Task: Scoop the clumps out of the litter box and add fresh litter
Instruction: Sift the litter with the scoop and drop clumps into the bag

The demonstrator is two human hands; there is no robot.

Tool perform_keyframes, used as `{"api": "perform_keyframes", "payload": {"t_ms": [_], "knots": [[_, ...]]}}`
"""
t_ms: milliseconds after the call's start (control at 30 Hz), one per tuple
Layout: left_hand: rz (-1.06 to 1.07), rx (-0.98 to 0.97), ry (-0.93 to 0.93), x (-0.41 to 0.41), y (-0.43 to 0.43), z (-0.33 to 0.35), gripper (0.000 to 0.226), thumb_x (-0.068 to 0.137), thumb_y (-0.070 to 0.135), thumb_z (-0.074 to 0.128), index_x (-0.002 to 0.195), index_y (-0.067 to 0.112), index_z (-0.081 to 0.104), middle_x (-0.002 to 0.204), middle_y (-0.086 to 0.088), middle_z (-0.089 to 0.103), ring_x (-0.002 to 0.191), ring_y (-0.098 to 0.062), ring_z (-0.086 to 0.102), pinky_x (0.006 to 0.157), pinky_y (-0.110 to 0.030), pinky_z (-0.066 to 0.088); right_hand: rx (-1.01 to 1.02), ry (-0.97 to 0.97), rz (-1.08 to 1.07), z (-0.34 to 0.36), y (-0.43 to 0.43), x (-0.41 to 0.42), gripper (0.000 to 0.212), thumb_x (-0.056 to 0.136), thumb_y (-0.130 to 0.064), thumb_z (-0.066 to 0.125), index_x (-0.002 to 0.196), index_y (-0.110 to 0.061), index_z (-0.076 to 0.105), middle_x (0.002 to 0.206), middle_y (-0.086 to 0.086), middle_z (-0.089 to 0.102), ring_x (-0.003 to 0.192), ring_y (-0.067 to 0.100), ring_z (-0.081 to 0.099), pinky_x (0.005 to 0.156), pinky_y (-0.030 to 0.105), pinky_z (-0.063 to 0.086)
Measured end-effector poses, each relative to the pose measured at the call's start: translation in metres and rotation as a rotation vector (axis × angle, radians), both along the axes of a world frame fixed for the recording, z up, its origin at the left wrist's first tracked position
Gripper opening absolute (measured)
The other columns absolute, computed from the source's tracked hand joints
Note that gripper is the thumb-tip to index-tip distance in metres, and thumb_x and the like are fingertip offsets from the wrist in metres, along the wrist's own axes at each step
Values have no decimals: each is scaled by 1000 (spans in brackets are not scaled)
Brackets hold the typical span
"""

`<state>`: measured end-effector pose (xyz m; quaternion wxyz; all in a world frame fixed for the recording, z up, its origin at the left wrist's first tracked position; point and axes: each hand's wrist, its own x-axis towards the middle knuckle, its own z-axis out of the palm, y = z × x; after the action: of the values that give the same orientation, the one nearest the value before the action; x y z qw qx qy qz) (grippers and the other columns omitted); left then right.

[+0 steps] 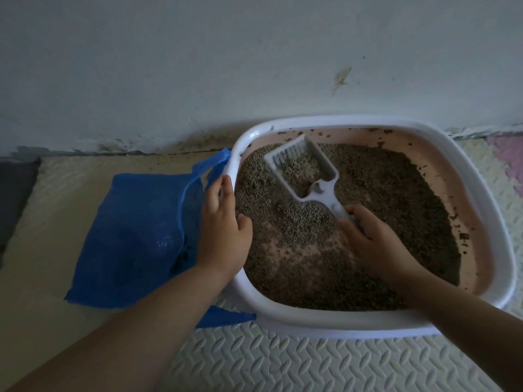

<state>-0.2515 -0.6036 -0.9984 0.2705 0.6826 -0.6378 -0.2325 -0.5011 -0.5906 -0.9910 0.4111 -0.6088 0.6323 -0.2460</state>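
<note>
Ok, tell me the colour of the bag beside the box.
Blue; the bag shows plainly in the head view, left of the box.

Left hand [223, 222] flat, fingers extended, right hand [370, 239] curled around scoop [322, 190] handle

scoop [304, 171] handle end: hidden inside right hand [370, 241] | litter box [481, 193] rim under left hand [223, 230]: covered | blue bag [135, 227] left of left hand: contents unreadable, corner under box | forearms [141, 321]: cut off at bottom edge
</note>
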Motion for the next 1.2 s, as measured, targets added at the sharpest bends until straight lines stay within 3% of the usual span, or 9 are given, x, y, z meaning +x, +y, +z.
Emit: {"api": "perform_keyframes", "payload": {"t_ms": [67,233,367,567,733,833,1000,1100,1200], "knots": [[3,-1,0,0,0,0,68,95,12,47,152,19,11,153,11,8,138,-12,19,106,-19,22,-1,-63,-47,-1,-1,-2,7,98,-30,48,95,-26,53,55,-5,46,47,11,42,48,36,35],[7,2,11,0,0,-2,68,95,12,47,152,20,11,153,13,7,138,-11,18,104,-17,20,-22,-15,-25,1,0,-6,6,98,-30,48,98,-29,54,54,-7,50,46,7,45,49,34,38],[4,-6,8,0,0,0,69,94,11,48,152,20,11,153,11,8,137,-10,21,105,-18,22,-9,66,-17,8,-6,-13,15,95,-32,53,103,-28,65,59,1,57,47,8,48,49,31,36],[10,0,11,-1,0,0,68,95,11,47,152,19,11,153,11,8,138,-8,17,104,-14,16,128,299,214,20,-24,-16,34,91,-41,52,91,-12,69,51,-3,45,43,10,37,49,30,28],[8,-1,28,-1,1,1,69,95,11,47,152,19,11,153,12,8,138,-10,18,104,-16,19,160,522,309,29,-44,1,40,93,-42,49,66,-16,62,43,-4,40,38,12,34,46,25,27],[7,0,32,-1,1,1,68,95,10,47,152,19,11,154,11,8,139,-9,17,104,-14,16,123,548,316,21,-56,25,43,94,-41,49,63,-13,60,47,-2,41,40,14,34,46,22,27],[10,-7,37,-1,1,0,67,95,10,45,152,17,12,154,8,9,140,-10,17,104,-14,17,163,479,352,18,-96,42,35,95,-40,50,79,-13,67,57,0,51,44,11,39,45,21,35],[12,-2,47,-2,0,1,66,95,9,45,152,17,13,154,9,9,139,-9,17,103,-12,15,55,493,425,8,-109,27,30,95,-45,49,98,-23,69,65,0,60,49,11,47,52,25,42],[8,0,71,-1,0,0,66,95,9,44,152,18,13,153,11,9,139,-10,17,103,-14,17,80,335,361,-14,-105,20,27,93,-46,53,111,-34,68,73,-2,67,60,18,60,61,32,51]]}}
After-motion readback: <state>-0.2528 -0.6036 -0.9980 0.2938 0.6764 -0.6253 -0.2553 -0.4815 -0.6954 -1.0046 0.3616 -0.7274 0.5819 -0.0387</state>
